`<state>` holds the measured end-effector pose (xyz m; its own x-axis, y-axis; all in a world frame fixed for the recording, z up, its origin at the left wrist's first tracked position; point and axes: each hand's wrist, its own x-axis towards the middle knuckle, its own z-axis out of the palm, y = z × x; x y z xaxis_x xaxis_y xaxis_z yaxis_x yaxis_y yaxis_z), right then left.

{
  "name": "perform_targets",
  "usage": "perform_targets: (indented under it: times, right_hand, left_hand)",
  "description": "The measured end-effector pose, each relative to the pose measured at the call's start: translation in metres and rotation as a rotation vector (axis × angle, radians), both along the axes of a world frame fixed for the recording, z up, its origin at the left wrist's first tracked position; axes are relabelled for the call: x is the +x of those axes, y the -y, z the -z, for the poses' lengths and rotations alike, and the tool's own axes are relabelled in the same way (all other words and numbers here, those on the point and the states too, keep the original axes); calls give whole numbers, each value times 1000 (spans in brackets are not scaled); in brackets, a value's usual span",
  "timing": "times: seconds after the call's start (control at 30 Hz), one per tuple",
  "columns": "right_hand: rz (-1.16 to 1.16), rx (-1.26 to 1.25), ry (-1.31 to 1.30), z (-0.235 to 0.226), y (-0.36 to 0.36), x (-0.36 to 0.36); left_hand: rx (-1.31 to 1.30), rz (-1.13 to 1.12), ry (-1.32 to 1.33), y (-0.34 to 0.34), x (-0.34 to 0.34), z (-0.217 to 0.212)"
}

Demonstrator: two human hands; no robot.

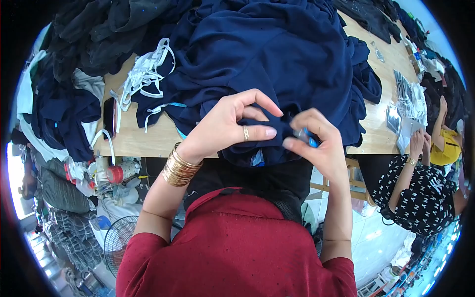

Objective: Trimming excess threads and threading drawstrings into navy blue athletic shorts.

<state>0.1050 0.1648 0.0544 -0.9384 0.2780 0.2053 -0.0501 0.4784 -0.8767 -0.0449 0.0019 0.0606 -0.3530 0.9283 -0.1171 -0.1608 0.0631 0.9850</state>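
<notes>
Both forearms came up from the lower edge, bare below short red sleeves, elbows bent, and converged at centre frame. I saw the left hand (232, 126) raised palm-down, a stack of gold bangles at the wrist and a ring on one finger; thumb and forefinger curved toward each other, other fingers extended. The right hand (316, 141) sat just beside it, fingers curled inward in a pinch, knuckles up. Fingertips of the two hands nearly met.
</notes>
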Motion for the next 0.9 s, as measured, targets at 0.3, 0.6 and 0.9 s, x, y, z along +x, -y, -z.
perform_targets:
  times: [0.3, 0.6, 0.9]
  right_hand:
    - [524, -201, -54, -8, -13, 12]
    - [672, -780, -81, 3, -34, 16]
    - [676, -788, -82, 7, -36, 20]
  left_hand:
    - [-65, -331, -439, 31, -14, 27]
    - [-148, -112, 30, 42, -25, 23]
    - [-132, -156, 103, 42, -25, 26]
